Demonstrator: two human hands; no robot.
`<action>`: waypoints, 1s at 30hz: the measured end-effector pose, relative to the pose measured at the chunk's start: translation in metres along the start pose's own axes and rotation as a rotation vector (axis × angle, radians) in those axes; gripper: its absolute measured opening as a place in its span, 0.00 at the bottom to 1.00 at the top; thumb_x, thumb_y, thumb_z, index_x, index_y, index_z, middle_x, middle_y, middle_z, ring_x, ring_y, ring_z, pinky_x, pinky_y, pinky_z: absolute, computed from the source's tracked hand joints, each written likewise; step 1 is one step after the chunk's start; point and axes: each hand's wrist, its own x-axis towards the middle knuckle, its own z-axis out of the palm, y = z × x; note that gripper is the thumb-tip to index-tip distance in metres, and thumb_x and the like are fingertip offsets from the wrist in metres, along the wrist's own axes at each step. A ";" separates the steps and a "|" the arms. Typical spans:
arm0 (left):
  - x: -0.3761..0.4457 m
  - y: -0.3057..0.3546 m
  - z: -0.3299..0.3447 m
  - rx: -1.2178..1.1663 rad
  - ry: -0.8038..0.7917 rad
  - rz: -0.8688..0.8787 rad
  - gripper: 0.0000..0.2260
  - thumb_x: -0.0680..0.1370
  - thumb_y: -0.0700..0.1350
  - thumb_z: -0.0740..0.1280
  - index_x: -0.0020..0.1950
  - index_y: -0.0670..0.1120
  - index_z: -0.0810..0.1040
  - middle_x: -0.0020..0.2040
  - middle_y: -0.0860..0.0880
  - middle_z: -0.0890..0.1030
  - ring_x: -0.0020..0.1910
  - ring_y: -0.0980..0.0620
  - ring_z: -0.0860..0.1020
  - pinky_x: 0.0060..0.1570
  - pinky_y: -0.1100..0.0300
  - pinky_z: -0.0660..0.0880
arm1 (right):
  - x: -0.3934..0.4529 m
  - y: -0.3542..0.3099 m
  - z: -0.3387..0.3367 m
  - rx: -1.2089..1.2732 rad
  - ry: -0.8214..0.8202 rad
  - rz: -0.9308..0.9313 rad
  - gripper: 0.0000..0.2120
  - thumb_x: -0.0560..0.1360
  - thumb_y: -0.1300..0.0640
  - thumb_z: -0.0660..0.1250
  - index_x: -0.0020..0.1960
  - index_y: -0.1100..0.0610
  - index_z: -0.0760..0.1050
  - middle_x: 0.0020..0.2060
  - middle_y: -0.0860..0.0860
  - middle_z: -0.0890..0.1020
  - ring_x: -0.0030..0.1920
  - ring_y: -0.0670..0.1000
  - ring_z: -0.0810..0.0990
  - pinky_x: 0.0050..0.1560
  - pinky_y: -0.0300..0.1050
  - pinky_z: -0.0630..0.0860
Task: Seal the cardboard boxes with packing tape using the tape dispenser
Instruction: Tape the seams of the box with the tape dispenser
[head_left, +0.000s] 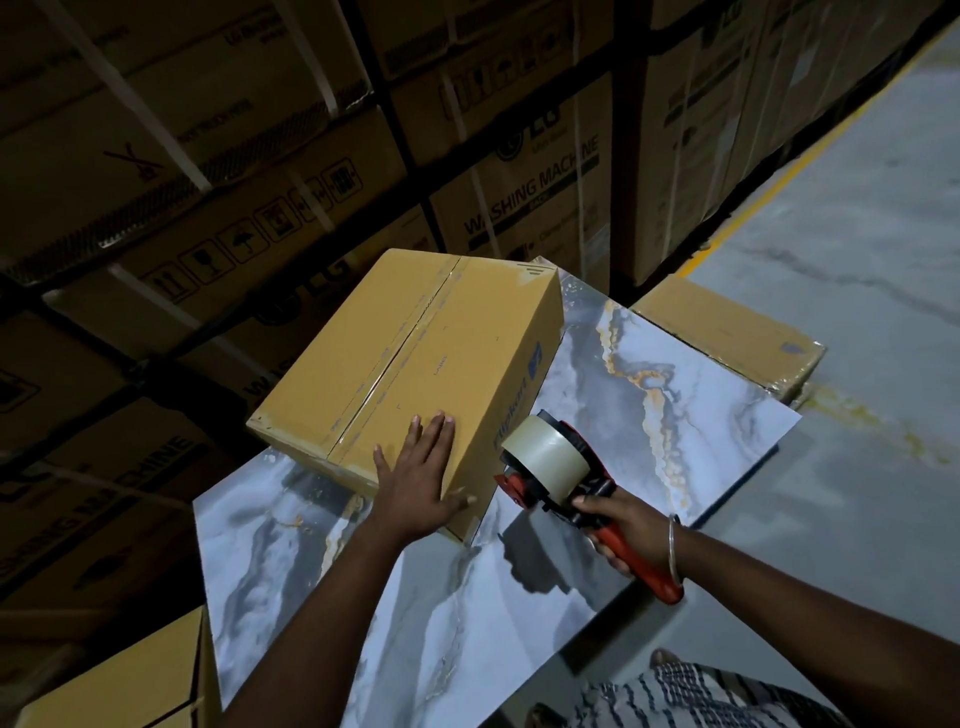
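Right hand (621, 525) grips the dispenser (558, 470) beside the box (415, 358) on the counter (675, 415); left hand (423, 478) presses flat on top. Centre seam looks taped; side edges apparently remain.

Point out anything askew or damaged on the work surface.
The cardboard box sits skewed, its far corner overhanging the marbled sheet. Its centre seam tape looks wrinkled and scuffed. Nothing spilled. The left hand rests flat on it; the right hand grips the tape dispenser.

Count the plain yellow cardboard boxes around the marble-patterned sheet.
3: one box on the sheet under the left hand, one at its far right edge, one bottom left. Others may be hidden.
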 end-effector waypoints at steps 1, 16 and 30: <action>0.002 0.001 0.002 -0.011 -0.018 -0.026 0.48 0.68 0.80 0.45 0.80 0.57 0.35 0.80 0.56 0.35 0.78 0.51 0.34 0.70 0.30 0.40 | 0.000 -0.003 -0.001 -0.006 -0.012 -0.003 0.17 0.74 0.48 0.70 0.45 0.62 0.71 0.25 0.56 0.69 0.18 0.51 0.66 0.21 0.38 0.63; -0.084 -0.004 0.022 -0.142 0.071 0.033 0.40 0.73 0.77 0.41 0.81 0.61 0.40 0.81 0.62 0.41 0.80 0.59 0.40 0.74 0.40 0.43 | 0.016 -0.067 0.005 -0.013 -0.248 -0.066 0.19 0.67 0.46 0.70 0.39 0.62 0.72 0.28 0.57 0.71 0.23 0.52 0.69 0.23 0.41 0.66; -0.190 -0.012 0.052 -0.385 0.376 -0.267 0.23 0.83 0.62 0.49 0.78 0.65 0.60 0.79 0.65 0.57 0.80 0.57 0.49 0.76 0.51 0.46 | 0.057 -0.082 0.102 -0.094 -0.366 -0.080 0.14 0.72 0.50 0.65 0.42 0.62 0.71 0.26 0.54 0.72 0.21 0.49 0.70 0.22 0.38 0.66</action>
